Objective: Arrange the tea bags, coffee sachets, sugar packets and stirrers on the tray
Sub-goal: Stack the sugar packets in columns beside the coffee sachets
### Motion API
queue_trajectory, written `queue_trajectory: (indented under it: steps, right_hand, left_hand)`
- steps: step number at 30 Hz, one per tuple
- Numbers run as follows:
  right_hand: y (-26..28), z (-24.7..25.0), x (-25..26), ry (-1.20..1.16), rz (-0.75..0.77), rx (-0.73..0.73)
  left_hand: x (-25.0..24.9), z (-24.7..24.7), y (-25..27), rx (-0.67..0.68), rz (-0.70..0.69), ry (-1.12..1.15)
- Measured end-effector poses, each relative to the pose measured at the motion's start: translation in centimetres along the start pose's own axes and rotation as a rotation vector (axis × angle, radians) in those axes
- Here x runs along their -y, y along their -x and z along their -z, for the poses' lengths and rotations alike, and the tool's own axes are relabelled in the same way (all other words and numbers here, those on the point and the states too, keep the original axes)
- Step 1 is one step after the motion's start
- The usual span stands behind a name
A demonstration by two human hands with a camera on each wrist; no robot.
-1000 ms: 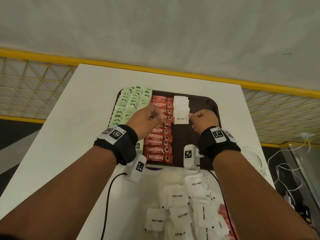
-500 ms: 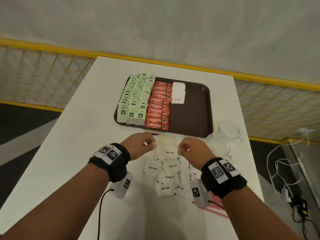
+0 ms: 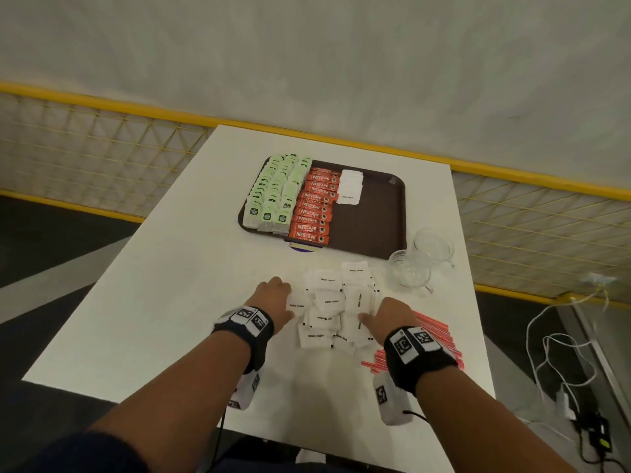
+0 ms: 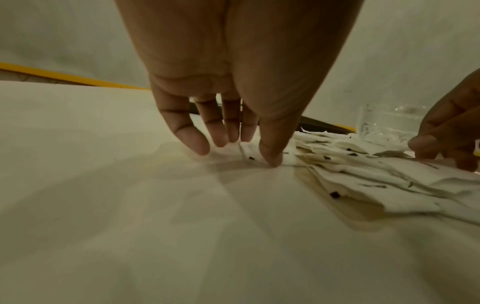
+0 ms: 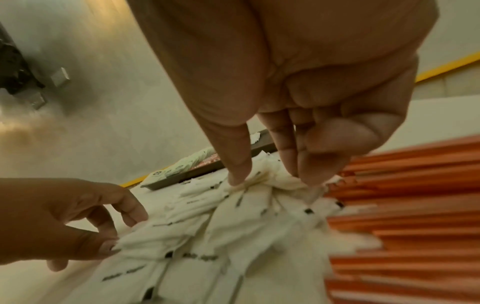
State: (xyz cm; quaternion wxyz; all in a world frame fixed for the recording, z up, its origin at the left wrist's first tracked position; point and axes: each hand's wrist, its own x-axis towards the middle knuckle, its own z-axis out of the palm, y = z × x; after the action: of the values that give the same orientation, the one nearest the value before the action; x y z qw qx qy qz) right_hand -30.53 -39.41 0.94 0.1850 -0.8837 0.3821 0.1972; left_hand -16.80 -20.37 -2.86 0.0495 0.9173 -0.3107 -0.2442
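Wrist views only: fingertips (image 4: 271,159) on sugar packets (image 4: 337,153)

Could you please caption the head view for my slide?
Left hand and right hand pinch loose sugar packets; tea bags and coffee sachets line the tray.

A white table (image 3: 170,302) stands by a yellow-railed mesh fence (image 3: 102,158) and pale wall (image 3: 307,46).
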Motion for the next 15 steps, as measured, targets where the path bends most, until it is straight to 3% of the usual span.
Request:
queue_trajectory:
  steps: [9,15]
  right_hand:
    - [0.5,-0.8,-0.2,-0.058,-0.024,-0.011]
    - [0.0,-1.6,-0.1,-0.041,-0.027,-0.011]
  left_hand:
    - [0.2,-0.9,0.7,-0.019,0.113,0.239]
    - [0.3,-1.2,1.0,-0.028,0.157,0.177]
